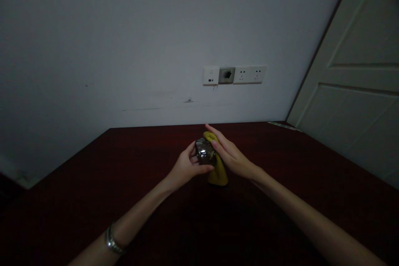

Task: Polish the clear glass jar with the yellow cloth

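My left hand (188, 165) is closed around a small, shiny, see-through vessel that looks like a glass cup (205, 152), with its thumb along the near side and fingers behind. Bright reflections show on the cup, which is held tilted above the table. A yellow cloth (219, 173) is in my right hand (230, 153), pressed against the cup's right side. The cloth's lower end hangs down below the cup. Part of the cloth is hidden under my right fingers.
The dark red table (149, 145) runs back to a pale wall (124, 50). Wall sockets (234, 75) sit above its far edge. At the back right lies a thin printed strip (284, 126), near a white panelled door (352, 91). A metal band (112, 241) circles my left wrist.
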Demonstrator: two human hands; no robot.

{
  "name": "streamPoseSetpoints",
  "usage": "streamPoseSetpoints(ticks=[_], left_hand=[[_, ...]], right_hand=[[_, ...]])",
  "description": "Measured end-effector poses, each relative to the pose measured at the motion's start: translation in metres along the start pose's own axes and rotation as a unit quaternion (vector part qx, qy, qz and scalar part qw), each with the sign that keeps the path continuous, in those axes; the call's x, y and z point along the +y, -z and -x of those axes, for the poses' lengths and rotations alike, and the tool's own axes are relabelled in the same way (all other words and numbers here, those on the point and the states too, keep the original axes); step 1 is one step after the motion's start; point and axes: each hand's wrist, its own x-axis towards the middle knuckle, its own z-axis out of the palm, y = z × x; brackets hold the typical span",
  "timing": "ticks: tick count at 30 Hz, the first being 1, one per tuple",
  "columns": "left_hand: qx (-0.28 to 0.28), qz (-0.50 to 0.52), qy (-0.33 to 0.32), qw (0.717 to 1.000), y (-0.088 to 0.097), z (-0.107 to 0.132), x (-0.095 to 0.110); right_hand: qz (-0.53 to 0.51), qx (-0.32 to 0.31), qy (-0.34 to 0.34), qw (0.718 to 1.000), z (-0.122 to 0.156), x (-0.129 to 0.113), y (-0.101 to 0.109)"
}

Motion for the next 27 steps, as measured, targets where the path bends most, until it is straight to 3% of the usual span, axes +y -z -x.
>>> streamPoseSetpoints(ticks=[8,15,20,23,27], left_hand=[[0.010,-0.001,-0.036,0.999,0.001,0.001,-0.002],[-0.024,-0.068,-0.100,0.992,0.015,-0.001,-0.004],[-0.034,-0.101,-0.104,0.989,0.018,-0.002,-0.004],[-0.038,-0.115,-0.108,0.987,0.015,-0.001,-0.005],[-0.043,-0.141,-0.117,0.982,0.009,0.004,-0.002]], right_hand=[[-0.051,0.039,0.015,0.998,-0.001,0.000,-0.002],[-0.008,0.003,0.073,0.997,0.002,-0.018,0.008],[-0.002,-0.003,0.112,0.994,0.003,-0.019,0.012],[-0.008,0.019,0.101,0.995,0.000,-0.015,0.010],[-0.032,0.053,0.034,0.997,-0.004,-0.019,0.008]])
